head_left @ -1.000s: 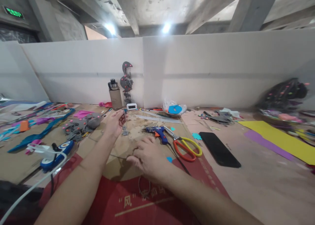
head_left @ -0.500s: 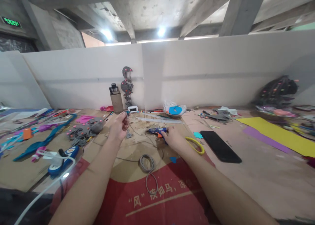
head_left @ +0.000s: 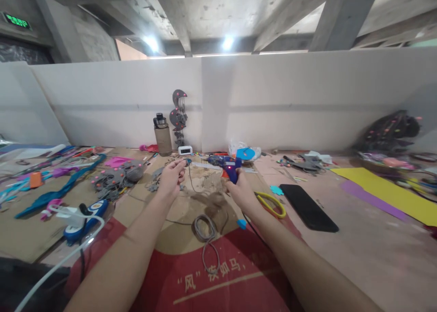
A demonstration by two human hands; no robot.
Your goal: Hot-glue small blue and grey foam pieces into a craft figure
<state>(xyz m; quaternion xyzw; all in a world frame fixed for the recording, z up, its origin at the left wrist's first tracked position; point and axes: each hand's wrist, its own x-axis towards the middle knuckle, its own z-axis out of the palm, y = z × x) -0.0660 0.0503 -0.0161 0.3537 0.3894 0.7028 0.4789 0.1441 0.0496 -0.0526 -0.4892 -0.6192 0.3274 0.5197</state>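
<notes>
My right hand is wrapped around the handle of a blue hot glue gun, raised above the table with its nozzle pointing left. A small red light shows on the gun's body. My left hand pinches a small dark blue-grey piece at its fingertips, just left of the nozzle and apart from it. From that piece a thin grey cord hangs down, and a coil of grey cord lies on the cardboard between my forearms. Grey felt pieces lie beside my left hand.
Yellow-handled scissors and a black phone lie right of my right arm. A blue power strip with a white cable is at left. Behind stand a bottle, a small white clock and a bowl with blue felt.
My right hand has lifted the glue gun off the table, nozzle turned left. My left hand has moved slightly right with the small dark piece, closer to the gun.
</notes>
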